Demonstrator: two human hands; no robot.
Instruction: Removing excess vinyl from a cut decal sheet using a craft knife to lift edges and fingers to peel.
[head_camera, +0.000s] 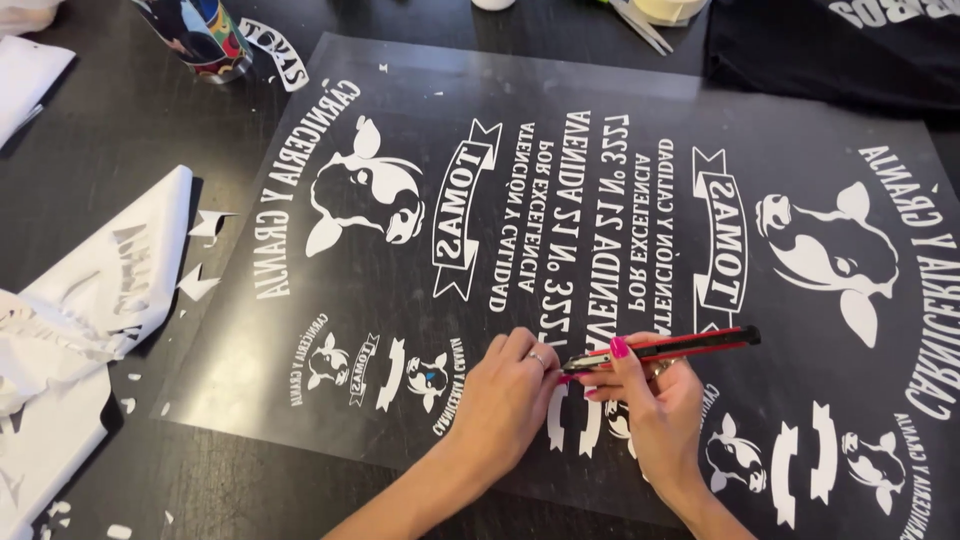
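A large clear transfer sheet (600, 90) with mirrored white lettering, ribbon banners and cow heads lies flat on the dark table. My right hand (655, 405), with pink nails, grips a red and black utility knife (665, 350) held nearly level, its tip pointing left toward my left hand. My left hand (505, 395), a ring on one finger, presses down on the sheet near the front edge, fingertips touching the vinyl beside the knife's tip. Both hands work over a small cow and ribbon design, partly hidden beneath them.
Peeled white vinyl scraps (90, 300) are piled at the left, with small bits scattered near the sheet's edge. A colourful patterned cup (200, 35) stands at the back left. A black printed garment (850, 45) lies at the back right, and a tape roll (665, 10) at the back.
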